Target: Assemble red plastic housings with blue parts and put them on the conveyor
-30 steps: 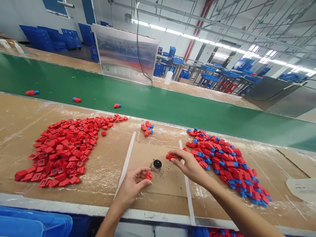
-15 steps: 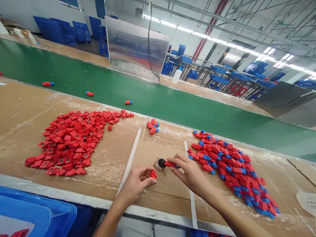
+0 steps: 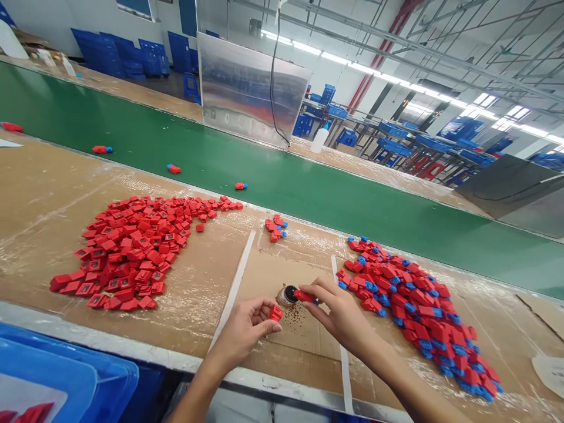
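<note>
My left hand (image 3: 244, 330) pinches a small red plastic piece (image 3: 276, 312) just above the cardboard-covered bench. My right hand (image 3: 339, 311) grips a red and blue part (image 3: 305, 296) and holds its tip against a small round metal pot (image 3: 288, 294) with a dark inside. Fine brown specks lie scattered on the cardboard beside the pot. A large heap of red pieces (image 3: 132, 249) spreads to the left of my hands. A heap of red and blue parts (image 3: 409, 305) spreads to the right.
A small cluster of parts (image 3: 275, 228) lies behind the pot near the green conveyor belt (image 3: 264, 176), which carries several single parts. A metal box (image 3: 251, 91) stands beyond the belt. A blue bin (image 3: 66, 382) sits below the bench edge at the left.
My right hand brought its red and blue part from above the cardboard down to the pot. The left hand kept its red piece and barely shifted. The camera view moved slightly.
</note>
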Available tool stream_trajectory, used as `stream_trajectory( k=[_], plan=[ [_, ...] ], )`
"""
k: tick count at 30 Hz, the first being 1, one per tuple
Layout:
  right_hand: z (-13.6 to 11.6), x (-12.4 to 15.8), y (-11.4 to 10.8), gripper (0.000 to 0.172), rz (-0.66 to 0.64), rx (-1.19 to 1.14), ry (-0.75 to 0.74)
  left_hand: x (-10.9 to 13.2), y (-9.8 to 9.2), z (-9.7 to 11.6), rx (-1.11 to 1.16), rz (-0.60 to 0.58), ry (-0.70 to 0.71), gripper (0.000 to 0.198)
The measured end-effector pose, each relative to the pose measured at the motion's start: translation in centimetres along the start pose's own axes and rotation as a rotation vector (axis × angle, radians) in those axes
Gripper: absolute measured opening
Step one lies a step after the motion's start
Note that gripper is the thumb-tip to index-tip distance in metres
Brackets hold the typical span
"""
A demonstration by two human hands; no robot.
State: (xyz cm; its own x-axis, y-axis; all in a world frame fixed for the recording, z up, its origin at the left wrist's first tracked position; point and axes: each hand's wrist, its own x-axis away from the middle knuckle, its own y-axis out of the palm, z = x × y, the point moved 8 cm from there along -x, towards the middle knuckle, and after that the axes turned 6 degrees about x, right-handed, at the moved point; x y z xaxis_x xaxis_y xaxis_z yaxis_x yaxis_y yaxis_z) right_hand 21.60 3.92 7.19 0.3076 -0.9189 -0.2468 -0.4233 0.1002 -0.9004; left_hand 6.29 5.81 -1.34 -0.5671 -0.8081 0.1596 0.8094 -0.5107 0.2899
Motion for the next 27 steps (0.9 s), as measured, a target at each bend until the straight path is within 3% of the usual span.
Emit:
stream_trajectory(
  k=[8,13,27],
  plan=[
    [-1.6,-0.9,-1.8,0.021,0.023,-0.08,0.049,0.1,0.0,-0.2,0.041,-0.022,-0.013,0.021],
    [-3.0,-0.3,-0.3,0.018,-0.046,-0.187,0.063,0.3,0.3,-0.2,0.073,-0.048,-0.018,0.022],
    [-3.0,0.9,2.2,0.012,-0.098,-0.233,0.109,0.8,0.7,0.6,0.005,-0.067,0.008,0.024]
  ],
)
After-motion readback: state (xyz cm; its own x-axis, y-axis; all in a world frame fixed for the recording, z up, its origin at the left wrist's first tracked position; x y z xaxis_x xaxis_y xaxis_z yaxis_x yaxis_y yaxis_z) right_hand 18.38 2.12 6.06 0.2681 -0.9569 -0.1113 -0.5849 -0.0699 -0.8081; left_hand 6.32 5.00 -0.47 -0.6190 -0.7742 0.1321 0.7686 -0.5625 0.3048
